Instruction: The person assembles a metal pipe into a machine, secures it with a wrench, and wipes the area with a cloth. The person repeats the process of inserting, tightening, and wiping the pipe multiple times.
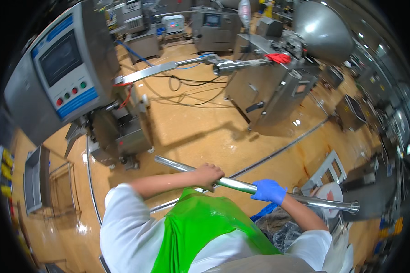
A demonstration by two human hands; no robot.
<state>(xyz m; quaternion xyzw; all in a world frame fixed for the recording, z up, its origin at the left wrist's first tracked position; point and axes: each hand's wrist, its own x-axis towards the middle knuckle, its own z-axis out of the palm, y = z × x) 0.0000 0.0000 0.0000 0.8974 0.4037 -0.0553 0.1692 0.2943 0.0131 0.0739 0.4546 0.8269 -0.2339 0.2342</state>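
Observation:
A long, shiny metal pipe (237,184) runs across in front of my body, its left end farther away and its flanged right end closer. My bare left hand (208,176) is closed over it left of the middle. In a blue glove, my right hand (269,191) wraps around the same pipe farther right. The green apron (205,218) on my body lies just behind the pipe. Both ends stick out past my hands.
At left stands a steel machine with a control panel (61,63). A steel machine with a large hopper (321,29) is ahead right; a metal arm (155,72) extends between them. Cables (187,84) lie on the floor. A grey frame (328,170) stands right; a steel tub (36,182) left.

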